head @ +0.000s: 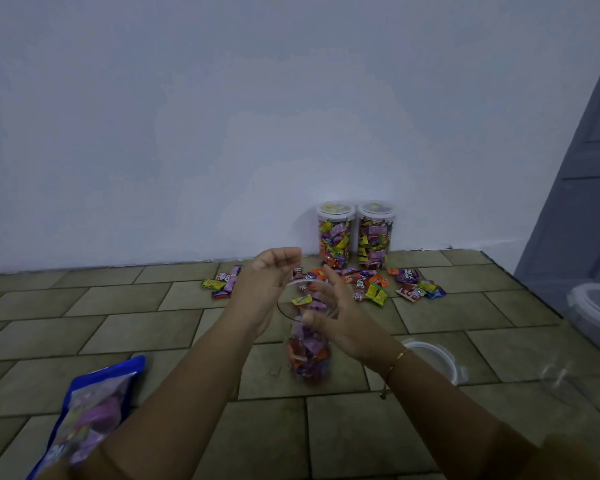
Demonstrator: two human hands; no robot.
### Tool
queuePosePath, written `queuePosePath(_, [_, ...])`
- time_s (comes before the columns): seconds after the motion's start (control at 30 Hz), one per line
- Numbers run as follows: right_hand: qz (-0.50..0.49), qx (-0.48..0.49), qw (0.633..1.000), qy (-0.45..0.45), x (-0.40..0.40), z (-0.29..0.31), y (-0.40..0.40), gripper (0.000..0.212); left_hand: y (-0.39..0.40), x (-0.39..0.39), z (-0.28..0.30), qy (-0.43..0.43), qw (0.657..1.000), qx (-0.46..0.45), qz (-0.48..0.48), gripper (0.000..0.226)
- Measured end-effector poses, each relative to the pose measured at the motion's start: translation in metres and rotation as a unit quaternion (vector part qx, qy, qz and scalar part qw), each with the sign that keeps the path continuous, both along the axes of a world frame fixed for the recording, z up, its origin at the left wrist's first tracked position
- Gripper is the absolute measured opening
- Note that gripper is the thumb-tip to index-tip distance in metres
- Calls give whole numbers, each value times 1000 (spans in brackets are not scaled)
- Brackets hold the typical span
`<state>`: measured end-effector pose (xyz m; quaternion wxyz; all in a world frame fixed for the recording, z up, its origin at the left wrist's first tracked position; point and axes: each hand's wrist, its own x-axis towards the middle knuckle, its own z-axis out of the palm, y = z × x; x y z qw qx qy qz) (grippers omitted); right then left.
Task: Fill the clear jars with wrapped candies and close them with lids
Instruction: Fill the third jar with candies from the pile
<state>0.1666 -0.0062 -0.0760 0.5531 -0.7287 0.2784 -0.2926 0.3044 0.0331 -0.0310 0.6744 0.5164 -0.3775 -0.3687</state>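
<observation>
An open clear jar stands on the tiled floor in the middle, partly filled with wrapped candies. A yellow candy lies at its mouth. My left hand hovers at the left of the rim with its fingers loosely curled and nothing visible in it. My right hand is over the right side of the rim, fingers extended and thumb by the rim. Two filled jars with lids stand against the wall. Loose candies lie scattered in front of them.
A clear lid lies on the floor right of the open jar. A blue candy bag lies at lower left. A second lid and a faint empty clear jar are at the right, beside a grey door.
</observation>
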Motion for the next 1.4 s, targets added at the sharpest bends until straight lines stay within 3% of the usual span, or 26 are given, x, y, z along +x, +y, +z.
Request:
queuePosePath(0.07, [16, 86, 995, -50, 1, -1, 3, 89, 2, 7, -1, -11, 999, -11, 32, 40])
queuePosePath(0.13, [0, 161, 981, -107, -1, -5, -2, 85, 9, 11, -5, -87, 994, -34, 60, 27])
queuePosePath(0.2, [-46, 164, 980, -105, -3, -11, -10, 79, 19, 13, -13, -170, 981, -59, 66, 13])
queuePosePath(0.27, [-114, 116, 985, -55, -7, -18, -20, 69, 29, 14, -29, -236, 966, -73, 71, 54])
queuePosePath(0.37, [-174, 39, 983, 47, -8, -31, -37, 54, 36, 12, -60, -262, 963, -48, 47, 105])
queuePosePath(0.43, [-169, 28, 978, 118, -5, -45, -50, 55, 38, 10, -77, -256, 966, -8, 23, 121])
queuePosePath(0.53, [-158, -24, 962, 220, 2, -65, -60, 71, 34, 13, -94, -240, 970, 11, 26, 126])
queuePosePath(0.77, [-147, -98, 947, 268, 18, -86, -70, 98, 20, 29, -100, -231, 966, 18, 112, 108])
queuePosePath(0.87, [-161, -140, 935, 282, 28, -92, -77, 103, 13, 37, -111, -233, 965, 35, 113, 114])
queuePosePath(0.97, [-163, -201, 911, 320, 37, -97, -89, 107, 11, 40, -124, -221, 966, 81, 104, 104])
queuePosePath(1.1, [-134, -204, 907, 344, 51, -99, -100, 107, 5, 45, -136, -226, 962, 125, 95, 99])
queuePosePath(1.23, [-147, -271, 879, 364, 58, -107, -102, 94, 1, 46, -137, -231, 958, 138, 102, 91])
queuePosePath(1.4, [-193, -303, 868, 342, 53, -111, -93, 45, 2, 48, -138, -239, 954, 146, 105, 88])
